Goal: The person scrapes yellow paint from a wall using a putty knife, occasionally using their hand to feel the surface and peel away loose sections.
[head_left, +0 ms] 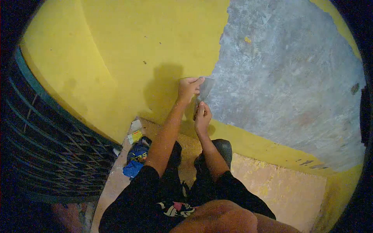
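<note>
- One bare knee (221, 217) and black shorts (132, 202) fill the bottom centre.
- Lower left, a crumpled blue cloth (132, 169) and a small yellow packet (135, 136) lie on the dusty tan floor (287, 186), beside a dark metal grille (46, 128).
- At centre, the right hand (202, 118) has its grip closed round the handle of a grey flat-bladed metal scraper (206, 87).
- Just above, the left hand (189, 87) has its grip pinched over the blade's top, pressing it to the wall.
- The blade sits where the yellow painted wall (136, 46) meets the bare grey patch (291, 70); this looks like scraping mid-stroke.
- Another stroke would need a low blade angle and steady two-handed pressure.
</note>
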`<state>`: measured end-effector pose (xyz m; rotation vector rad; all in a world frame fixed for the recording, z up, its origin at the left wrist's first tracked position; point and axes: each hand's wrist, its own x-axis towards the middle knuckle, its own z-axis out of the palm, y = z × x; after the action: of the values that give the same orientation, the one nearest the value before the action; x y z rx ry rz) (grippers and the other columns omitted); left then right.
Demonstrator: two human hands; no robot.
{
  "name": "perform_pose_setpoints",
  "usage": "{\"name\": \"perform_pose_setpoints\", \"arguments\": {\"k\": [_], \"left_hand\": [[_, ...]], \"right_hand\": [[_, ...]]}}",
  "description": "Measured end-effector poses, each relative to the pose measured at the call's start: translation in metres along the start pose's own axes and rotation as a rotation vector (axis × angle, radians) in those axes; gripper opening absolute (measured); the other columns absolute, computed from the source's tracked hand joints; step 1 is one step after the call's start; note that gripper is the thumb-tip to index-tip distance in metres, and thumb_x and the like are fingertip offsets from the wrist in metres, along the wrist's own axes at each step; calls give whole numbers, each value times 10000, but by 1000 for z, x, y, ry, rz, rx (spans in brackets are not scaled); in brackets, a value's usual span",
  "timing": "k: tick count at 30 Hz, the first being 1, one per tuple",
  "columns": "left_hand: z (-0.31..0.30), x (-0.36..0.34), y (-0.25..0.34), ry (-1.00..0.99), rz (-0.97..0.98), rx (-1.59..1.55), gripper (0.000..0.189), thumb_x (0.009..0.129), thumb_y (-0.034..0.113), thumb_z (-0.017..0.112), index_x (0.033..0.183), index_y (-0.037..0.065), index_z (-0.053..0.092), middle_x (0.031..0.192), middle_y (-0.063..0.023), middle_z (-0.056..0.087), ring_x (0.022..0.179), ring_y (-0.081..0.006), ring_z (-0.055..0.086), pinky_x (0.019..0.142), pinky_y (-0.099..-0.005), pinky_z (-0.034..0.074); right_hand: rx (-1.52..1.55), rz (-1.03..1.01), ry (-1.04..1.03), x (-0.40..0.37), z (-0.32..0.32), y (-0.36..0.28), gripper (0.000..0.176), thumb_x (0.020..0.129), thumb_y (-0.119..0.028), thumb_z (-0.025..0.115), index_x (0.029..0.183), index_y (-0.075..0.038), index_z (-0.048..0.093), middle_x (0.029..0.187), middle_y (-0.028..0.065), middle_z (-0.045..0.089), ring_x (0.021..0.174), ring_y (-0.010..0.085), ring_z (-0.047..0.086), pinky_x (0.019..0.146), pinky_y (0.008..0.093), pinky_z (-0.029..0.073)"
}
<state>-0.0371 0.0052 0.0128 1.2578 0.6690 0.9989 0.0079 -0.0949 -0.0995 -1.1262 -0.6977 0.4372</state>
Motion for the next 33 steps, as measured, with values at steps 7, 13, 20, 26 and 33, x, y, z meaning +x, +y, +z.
{"name": "perform_pose_setpoints", "arguments": {"k": [7, 13, 20, 26, 33], "left_hand": [[4, -3, 4, 19, 11, -32, 395, 826, 293, 823, 991, -54, 735, 778, -34, 651, 632, -113, 578, 531, -233, 499], [5, -3, 8, 46, 9, 5, 426, 812, 296, 833, 1026, -58, 733, 783, -39, 652, 633, -117, 585, 531, -245, 517], [8, 7, -3, 78, 15, -69, 392, 803, 280, 836, 985, -55, 747, 731, -40, 659, 616, -119, 607, 515, -250, 530], [9, -3, 9, 101, 79, 27, 370, 821, 284, 818, 965, -50, 749, 725, -37, 661, 599, -114, 599, 525, -244, 530], [14, -3, 21, 121, 96, 51, 346, 840, 294, 802, 941, -33, 755, 688, -13, 629, 574, -104, 582, 539, -252, 530]], "right_hand": [[79, 4, 16, 2, 1, 8, 371, 1037, -372, 546, 794, -91, 558, 581, -58, 416, 447, 53, 362, 408, 246, 287], [103, 44, 26, -1, 3, -2, 386, 1031, -376, 555, 791, -76, 590, 576, -57, 433, 442, 49, 367, 408, 241, 283], [101, 60, 57, -3, 6, -16, 369, 1022, -329, 582, 774, -59, 618, 593, -59, 460, 486, 48, 385, 437, 252, 298], [55, 131, 81, 0, 7, -13, 353, 1016, -291, 597, 772, -37, 632, 645, -45, 498, 594, 61, 425, 525, 283, 360], [11, -118, 132, 15, 14, -5, 365, 1018, -354, 592, 826, -48, 639, 575, -49, 462, 431, 56, 395, 393, 251, 305]]}}
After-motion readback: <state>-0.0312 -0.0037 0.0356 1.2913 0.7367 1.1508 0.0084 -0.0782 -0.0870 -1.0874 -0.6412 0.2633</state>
